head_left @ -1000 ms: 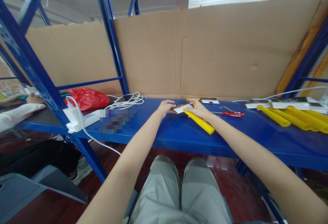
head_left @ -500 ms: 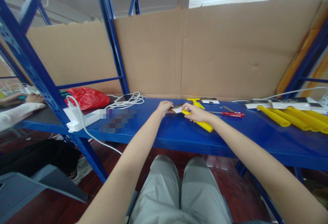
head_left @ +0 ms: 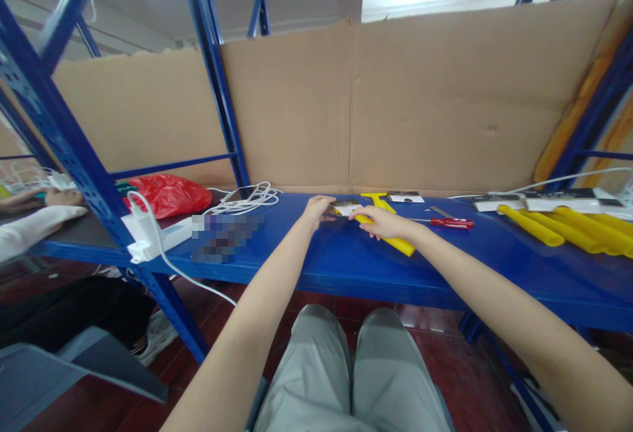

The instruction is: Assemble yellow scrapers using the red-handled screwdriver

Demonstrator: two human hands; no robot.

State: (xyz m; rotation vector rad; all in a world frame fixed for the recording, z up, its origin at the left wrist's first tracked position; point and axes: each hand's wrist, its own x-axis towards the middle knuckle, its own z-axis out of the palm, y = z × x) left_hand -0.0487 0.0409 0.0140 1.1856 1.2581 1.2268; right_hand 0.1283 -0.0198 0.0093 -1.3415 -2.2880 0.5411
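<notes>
Yellow tubular handle (head_left: 403,246) runs slantwise through the right hand (head_left: 383,222), whose fingers are wrapped around it from above; its upper end shows by the thumb and fingertips, while the open lower end juts out below the palm toward the near edge of the blue tabletop (head_left: 341,264). Small black-and-white packet (head_left: 348,206) sits just left of that upper end, between the two hands; the left hand (head_left: 319,213) pinches its left end, though the fingertips are partly hidden; whether packet and handle touch, I cannot tell.

Just behind the right hand lies a yellow T-shaped tool (head_left: 383,201), its crossbar toward the cardboard panel (head_left: 425,102); another black-and-white packet (head_left: 405,197) rests flat beside it; right of the right wrist lies a red-handled screwdriver (head_left: 451,223), shaft pointing left, with a thin metal strip (head_left: 440,211) just behind; farther right, more yellow tubes (head_left: 531,226) lie in a row before black-and-white boxes (head_left: 558,200); well to the left are a white power strip (head_left: 171,234) and a red plastic bag (head_left: 168,196).
</notes>
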